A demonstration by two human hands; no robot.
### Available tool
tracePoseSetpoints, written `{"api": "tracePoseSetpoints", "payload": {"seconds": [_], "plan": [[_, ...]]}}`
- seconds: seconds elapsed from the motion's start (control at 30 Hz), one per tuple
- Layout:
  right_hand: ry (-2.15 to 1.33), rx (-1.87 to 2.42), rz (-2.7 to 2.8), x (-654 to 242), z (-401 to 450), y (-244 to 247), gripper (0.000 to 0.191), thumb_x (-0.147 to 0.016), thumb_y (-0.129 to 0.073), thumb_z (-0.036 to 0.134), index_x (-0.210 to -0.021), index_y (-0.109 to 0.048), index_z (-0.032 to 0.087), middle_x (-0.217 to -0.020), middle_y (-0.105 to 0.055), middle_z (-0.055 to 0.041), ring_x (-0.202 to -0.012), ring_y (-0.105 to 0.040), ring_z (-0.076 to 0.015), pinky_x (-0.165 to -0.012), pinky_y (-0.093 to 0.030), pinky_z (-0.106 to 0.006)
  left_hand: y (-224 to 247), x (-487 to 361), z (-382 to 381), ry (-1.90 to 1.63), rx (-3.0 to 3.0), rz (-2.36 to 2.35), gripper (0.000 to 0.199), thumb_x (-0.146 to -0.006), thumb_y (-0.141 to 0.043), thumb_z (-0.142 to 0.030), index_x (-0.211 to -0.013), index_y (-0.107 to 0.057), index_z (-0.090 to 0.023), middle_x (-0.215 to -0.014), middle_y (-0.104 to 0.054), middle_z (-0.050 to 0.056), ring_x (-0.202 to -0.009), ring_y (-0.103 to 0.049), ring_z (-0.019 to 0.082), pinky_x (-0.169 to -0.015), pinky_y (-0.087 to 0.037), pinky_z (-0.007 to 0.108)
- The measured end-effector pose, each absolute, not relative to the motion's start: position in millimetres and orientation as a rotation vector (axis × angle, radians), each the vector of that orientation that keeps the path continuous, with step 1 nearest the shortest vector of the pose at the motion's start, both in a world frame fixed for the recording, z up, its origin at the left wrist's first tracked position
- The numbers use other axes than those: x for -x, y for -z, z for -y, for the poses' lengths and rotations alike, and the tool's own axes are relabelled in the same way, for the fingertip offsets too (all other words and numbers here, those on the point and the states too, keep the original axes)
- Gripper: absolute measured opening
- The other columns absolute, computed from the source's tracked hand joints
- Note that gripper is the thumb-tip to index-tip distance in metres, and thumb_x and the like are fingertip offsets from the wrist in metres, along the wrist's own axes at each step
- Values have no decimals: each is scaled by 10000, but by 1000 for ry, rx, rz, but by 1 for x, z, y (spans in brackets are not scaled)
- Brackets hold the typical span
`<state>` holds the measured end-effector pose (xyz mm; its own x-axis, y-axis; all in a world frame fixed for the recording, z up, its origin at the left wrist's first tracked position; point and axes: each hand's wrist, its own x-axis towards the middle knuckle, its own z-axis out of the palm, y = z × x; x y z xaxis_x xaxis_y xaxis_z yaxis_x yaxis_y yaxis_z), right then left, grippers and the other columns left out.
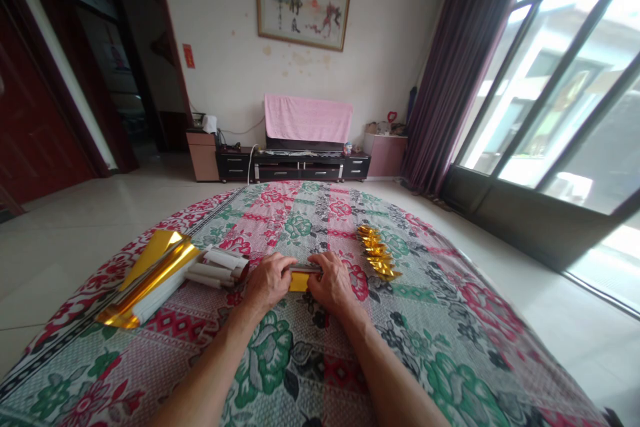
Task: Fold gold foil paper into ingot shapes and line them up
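Had folds (379,253) done (right), pinched a sheet (299,282) with left hand (270,278) + right hand (331,278), had foil (155,273) to go (left).

From our head we look forward and down, close over the floral cloth (310,203), with our left hand (269,279) and right hand (332,281) below the view's centre and the framed calligraphy painting (303,9) well beyond, near the top.

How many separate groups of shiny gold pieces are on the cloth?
3: gold sheets at left, a gold piece between the left hand and right hand, and a spiky row at right. Hands may hide more.
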<state>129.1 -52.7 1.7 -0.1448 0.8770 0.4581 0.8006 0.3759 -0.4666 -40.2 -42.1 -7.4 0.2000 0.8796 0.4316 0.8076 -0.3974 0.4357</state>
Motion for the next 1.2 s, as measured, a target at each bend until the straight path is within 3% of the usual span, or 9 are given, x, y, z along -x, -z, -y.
{"api": "tracePoseSetpoints", "payload": {"seconds": [0.27,0.5,0.63,0.77,1.0,1.2], "plan": [[-169,1411,1913,-129,50,-2,134,-768,-516,202,-747,-648,204,-827,-603,-25,-813,-543,-139,-741,-368,-218,1,38,44,-988,-2294,-1646,227,-788,-493,-165,-896,-687,-212,-824,-643,38,-820,-577,146,-784,-430,264],[-291,1380,1865,-131,47,-2,227,-836,-445,260,-844,-666,206,-820,-652,-21,-767,-573,-125,-688,-372,-189,-2,35,44,-1104,-2240,-1628,196,-788,-483,-168,-840,-670,-189,-809,-654,32,-792,-591,139,-757,-444,252],[-449,1437,1762,-133,48,-9,403,-903,-298,390,-937,-654,203,-784,-667,-21,-727,-591,-135,-635,-378,-194,-2,37,43,-1209,-2214,-1599,193,-788,-464,-155,-825,-652,-182,-805,-653,27,-789,-592,138,-769,-447,255],[-617,1404,1656,-137,43,-12,516,-919,-192,417,-949,-654,189,-827,-688,-30,-774,-610,-142,-677,-409,-205,-2,39,42,-1271,-2208,-1565,196,-766,-457,-124,-808,-641,-176,-811,-657,22,-801,-597,138,-773,-451,253],[-615,1328,1720,-139,44,-14,337,-844,-369,296,-879,-693,211,-803,-694,6,-765,-615,-140,-703,-415,-206,-2,38,41,-1373,-2218,-1548,206,-730,-450,-98,-783,-634,-177,-795,-664,17,-787,-603,137,-775,-457,241],[-582,1079,1557,-138,49,-13,327,-833,-435,382,-909,-670,168,-859,-690,-37,-816,-607,-169,-743,-434,-233,-4,39,41,-1547,-2154,-1768,195,-704,-461,-131,-751,-645,-176,-757,-671,33,-703,-604,155,-707,-465,248]]}}
